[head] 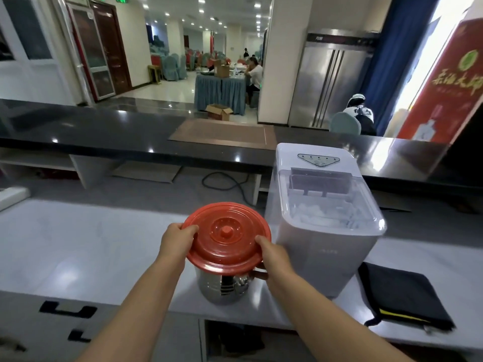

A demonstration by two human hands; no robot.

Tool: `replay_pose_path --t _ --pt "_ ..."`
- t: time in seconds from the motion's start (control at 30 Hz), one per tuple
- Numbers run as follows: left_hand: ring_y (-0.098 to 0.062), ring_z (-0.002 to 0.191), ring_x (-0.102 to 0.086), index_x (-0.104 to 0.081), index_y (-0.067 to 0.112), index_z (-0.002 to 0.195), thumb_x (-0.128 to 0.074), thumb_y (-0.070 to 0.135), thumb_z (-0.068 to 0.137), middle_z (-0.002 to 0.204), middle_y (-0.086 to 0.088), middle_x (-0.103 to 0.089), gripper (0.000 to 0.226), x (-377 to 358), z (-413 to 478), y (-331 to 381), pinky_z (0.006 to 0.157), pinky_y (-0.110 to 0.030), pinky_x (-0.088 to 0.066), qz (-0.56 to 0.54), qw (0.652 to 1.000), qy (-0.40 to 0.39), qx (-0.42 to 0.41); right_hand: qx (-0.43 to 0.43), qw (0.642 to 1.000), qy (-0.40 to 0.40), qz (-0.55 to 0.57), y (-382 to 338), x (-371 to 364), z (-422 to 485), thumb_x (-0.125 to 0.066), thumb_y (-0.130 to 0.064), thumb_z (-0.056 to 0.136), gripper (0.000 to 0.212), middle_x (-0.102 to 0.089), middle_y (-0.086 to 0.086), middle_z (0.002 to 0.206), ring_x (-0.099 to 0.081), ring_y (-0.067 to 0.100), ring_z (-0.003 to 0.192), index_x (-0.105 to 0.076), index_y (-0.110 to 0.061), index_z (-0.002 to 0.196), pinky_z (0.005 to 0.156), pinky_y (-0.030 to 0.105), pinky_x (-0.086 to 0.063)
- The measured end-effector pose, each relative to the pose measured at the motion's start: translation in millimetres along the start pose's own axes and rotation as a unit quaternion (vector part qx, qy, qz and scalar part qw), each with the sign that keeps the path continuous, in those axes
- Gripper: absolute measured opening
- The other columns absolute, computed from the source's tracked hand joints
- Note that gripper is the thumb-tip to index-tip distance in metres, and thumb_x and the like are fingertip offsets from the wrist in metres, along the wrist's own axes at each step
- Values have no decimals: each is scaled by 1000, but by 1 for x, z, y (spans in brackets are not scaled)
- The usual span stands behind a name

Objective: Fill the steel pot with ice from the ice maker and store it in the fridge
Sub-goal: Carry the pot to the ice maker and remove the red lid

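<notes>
A shiny steel pot [222, 287] stands on the white counter [78, 244], capped by a round red lid [226, 237] with a small knob. My left hand [175, 240] grips the lid's left rim. On the right rim sits my right hand [274, 256], fingers curled over the edge. Just right of the pot stands a white ice maker [321, 220]; its clear lid is closed and ice cubes [317, 212] show through it. A tall steel fridge [332, 82] stands far back right, doors closed.
A black folded cloth or pouch [402, 296] lies on the counter right of the ice maker. A raised dark bar counter [104, 131] runs across behind, with a brown mat [224, 133]. A red box [444, 82] leans at far right. People sit in the hall beyond.
</notes>
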State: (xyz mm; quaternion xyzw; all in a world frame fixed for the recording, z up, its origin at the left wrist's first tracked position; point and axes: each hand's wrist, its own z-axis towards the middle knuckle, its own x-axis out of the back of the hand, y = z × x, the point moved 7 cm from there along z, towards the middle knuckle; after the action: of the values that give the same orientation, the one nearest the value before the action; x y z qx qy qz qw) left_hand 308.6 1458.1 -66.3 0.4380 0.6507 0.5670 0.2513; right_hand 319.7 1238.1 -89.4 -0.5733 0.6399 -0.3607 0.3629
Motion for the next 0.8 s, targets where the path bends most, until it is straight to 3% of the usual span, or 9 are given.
replay_pose_path --t 0.27,0.37,0.57,0.63,0.8 --pt "-25 82 -62 -60 10 84 -53 11 87 87 -11 -67 8 1 11 1 68 -32 -48 -10 1000 4 -6 26 999 6 33 -3 -7 -1 -51 -30 95 24 -65 7 81 -64 27 83 -61 -12 83 66 37 -57" --pt "-24 87 -60 -57 8 99 -55 14 88 94 -9 -64 12 0 13 0 75 -34 -47 -12 1000 6 -10 42 997 10 57 -3 -6 -4 -49 -24 96 23 -61 7 77 -62 25 78 -60 -12 80 57 31 -54" --pt "-24 90 -59 -54 11 100 -57 15 87 96 -7 -62 13 1 12 -1 79 -37 -48 -23 1000 7 -11 52 996 63 46 10 -1 -2 -56 -16 88 13 -65 13 93 -66 30 87 -56 -8 98 78 52 -57" --pt "-21 84 -59 -55 12 98 -56 14 87 93 -6 -62 10 0 11 0 75 -35 -48 -28 1000 5 -14 67 993 91 44 12 1 -4 -57 -14 85 8 -64 14 91 -65 30 83 -53 -14 92 80 53 -56" --pt "-19 83 -59 -54 16 99 -55 14 87 88 0 -61 12 3 8 11 77 -35 -48 -33 999 6 -38 143 978 137 -61 -6 2 -21 -57 -18 87 5 -58 1 74 -54 20 71 -54 -16 84 73 36 -46"
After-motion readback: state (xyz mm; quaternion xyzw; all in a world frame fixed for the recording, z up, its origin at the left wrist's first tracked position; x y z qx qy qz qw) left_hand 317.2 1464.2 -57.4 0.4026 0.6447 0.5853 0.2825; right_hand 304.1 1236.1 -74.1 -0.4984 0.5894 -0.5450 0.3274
